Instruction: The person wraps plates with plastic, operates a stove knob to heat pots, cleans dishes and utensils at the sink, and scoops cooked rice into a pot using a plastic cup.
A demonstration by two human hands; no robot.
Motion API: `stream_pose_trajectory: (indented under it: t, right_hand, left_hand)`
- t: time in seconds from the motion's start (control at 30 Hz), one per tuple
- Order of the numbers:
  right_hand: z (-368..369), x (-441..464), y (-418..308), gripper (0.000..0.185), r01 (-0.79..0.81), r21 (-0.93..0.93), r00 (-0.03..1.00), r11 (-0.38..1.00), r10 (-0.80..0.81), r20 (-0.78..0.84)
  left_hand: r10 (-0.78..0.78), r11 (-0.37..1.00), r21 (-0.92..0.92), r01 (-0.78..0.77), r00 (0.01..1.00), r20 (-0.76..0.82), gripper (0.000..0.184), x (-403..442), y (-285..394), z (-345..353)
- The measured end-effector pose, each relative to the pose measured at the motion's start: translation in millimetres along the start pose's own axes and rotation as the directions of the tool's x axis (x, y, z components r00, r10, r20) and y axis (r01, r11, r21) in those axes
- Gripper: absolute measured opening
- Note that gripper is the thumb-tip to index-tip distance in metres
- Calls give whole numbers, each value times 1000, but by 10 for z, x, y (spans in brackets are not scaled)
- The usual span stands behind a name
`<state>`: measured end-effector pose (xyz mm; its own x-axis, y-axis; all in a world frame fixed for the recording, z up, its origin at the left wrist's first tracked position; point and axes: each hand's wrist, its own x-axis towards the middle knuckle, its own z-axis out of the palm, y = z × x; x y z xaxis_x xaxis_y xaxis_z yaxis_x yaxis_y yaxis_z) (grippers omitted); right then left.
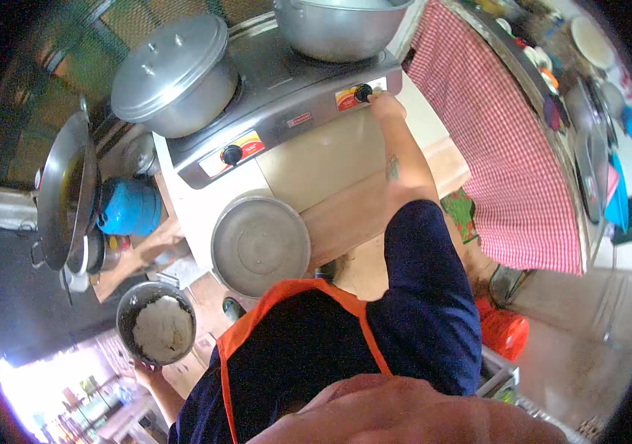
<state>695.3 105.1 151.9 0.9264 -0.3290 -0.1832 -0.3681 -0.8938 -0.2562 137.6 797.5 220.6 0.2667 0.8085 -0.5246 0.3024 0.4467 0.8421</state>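
Note:
My right hand is closed on the black right knob of the two-burner gas stove. Low on the left, my left hand grips the underside of a metal pot with a white mass inside; its fingers are mostly hidden by the pot. A large silver pot sits on the right burner, and a lidded pot is on the left one. The left knob is untouched. Near my apron, a round metal lid or shallow pan lies on the white counter.
A big wok hangs at the left beside a blue container. A red checked cloth drapes down on the right below a shelf crowded with dishes. A red object stands at the lower right.

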Motion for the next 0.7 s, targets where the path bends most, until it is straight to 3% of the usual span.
stream_pose_trajectory:
  t: [0.07,0.1,0.13,0.17,0.23,0.33,0.43,0.57,0.63,0.7]
  right_hand:
    - [-22,183,45,41,80,-1,995,997,-80,52]
    - [-33,180,42,35,188,-108,979,976,-177,105]
    - [-35,231,33,30,293,-209,950,933,-260,171]
    - [-63,344,24,30,314,-217,945,924,-281,170]
    - [-73,472,53,26,485,-344,866,804,-386,318]
    - [-232,562,-73,25,552,-460,834,696,-459,307]
    - [-578,460,-309,26,648,-403,760,646,-517,394]
    - [-396,464,-343,28,735,-435,677,520,-589,441]
    - [-357,246,-363,30,638,-445,765,628,-586,268]
    - [-275,364,-304,32,667,-407,742,624,-605,289]
  left_hand:
    - [25,992,125,-17,998,-65,48,-586,-159,-103]
    - [-211,972,-145,187,962,-174,52,-617,-276,-302]
    - [-200,970,-191,149,938,-283,50,-718,-481,-486]
    - [-173,974,-199,110,927,-331,49,-944,-670,-570]
    - [-165,974,-210,88,908,-386,47,-1384,-1056,-684]
    - [-191,961,-265,80,884,-426,44,-1956,-1556,-597]
    - [-225,946,-314,83,866,-447,40,-2498,-1987,-452]
    - [-293,916,-384,117,849,-441,36,-3211,-2578,-256]
    - [-323,901,-414,130,838,-441,34,-3573,-2852,-139]
    - [-384,872,-462,163,814,-436,32,-3935,-3146,-15]
